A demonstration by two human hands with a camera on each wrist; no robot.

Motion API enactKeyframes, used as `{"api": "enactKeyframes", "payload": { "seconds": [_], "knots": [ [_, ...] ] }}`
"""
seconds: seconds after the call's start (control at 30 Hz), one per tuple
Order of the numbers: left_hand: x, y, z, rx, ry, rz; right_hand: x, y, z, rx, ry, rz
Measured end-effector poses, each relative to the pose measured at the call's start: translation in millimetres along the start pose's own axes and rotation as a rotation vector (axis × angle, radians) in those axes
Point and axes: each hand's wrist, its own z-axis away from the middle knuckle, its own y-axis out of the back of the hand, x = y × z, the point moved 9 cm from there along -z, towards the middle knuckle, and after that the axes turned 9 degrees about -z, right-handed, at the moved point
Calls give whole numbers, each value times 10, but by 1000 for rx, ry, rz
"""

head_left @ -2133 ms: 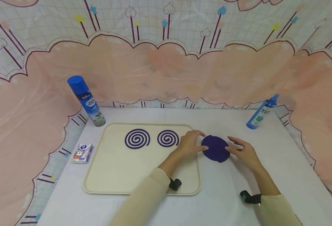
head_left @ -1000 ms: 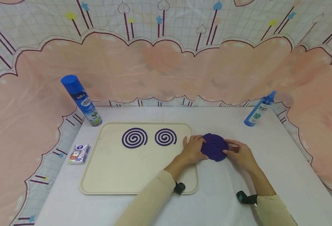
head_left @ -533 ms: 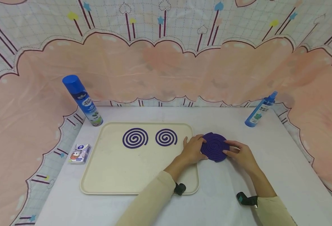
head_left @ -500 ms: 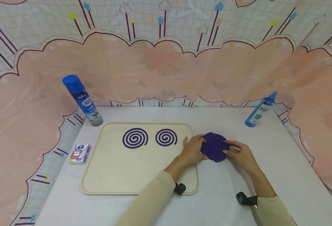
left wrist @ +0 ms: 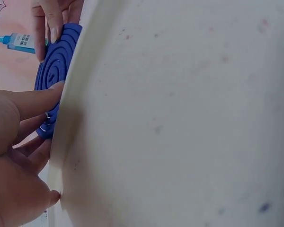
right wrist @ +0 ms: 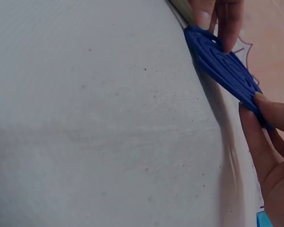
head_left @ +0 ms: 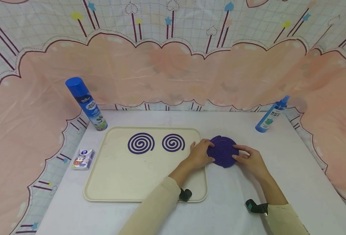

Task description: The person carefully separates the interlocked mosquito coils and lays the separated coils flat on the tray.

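A dark purple-blue mosquito coil (head_left: 223,152), wound tightly into a nearly solid disc, is beside the tray's right edge. My left hand (head_left: 200,153) grips its left rim; in the left wrist view the thumb lies on the coil's face (left wrist: 57,61) with fingers behind the rim. At the opposite rim my right hand (head_left: 250,161) pinches the coil between thumb and fingers, plain in the right wrist view on the blue disc (right wrist: 225,71). Two open-wound coils, a larger one (head_left: 141,143) and a smaller one (head_left: 173,143), lie apart on the cream tray (head_left: 137,189).
A blue aerosol can (head_left: 87,106) stands at the back left, above a small tissue pack (head_left: 83,159) left of the tray. At the back right is a blue spray bottle (head_left: 271,116). White cloth covers the table (head_left: 302,182), and a patterned curtain (head_left: 161,71) hangs behind.
My left hand, earlier spread at the coil's edge, has closed onto its left rim. My right fingers have come together on the right rim. The disc has shifted slightly left.
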Motion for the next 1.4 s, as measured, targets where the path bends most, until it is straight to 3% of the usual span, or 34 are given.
{"api": "enactKeyframes", "payload": {
  "seconds": [0.23,0.5,0.73,1.07,1.4],
  "knots": [
    [-59,117,-7,83,2,96,-82,-47,-33,-11,18,-57],
    [-218,427,7,190,33,300,-315,-156,-173,-24,62,-54],
    [-427,682,77,235,76,432,-539,-311,-319,-45,87,-66],
    [-586,1118,188,324,75,485,-928,-522,-519,-61,165,-47],
    [-684,1617,312,400,59,549,-1346,-707,-660,-25,278,-141]
  ]
}}
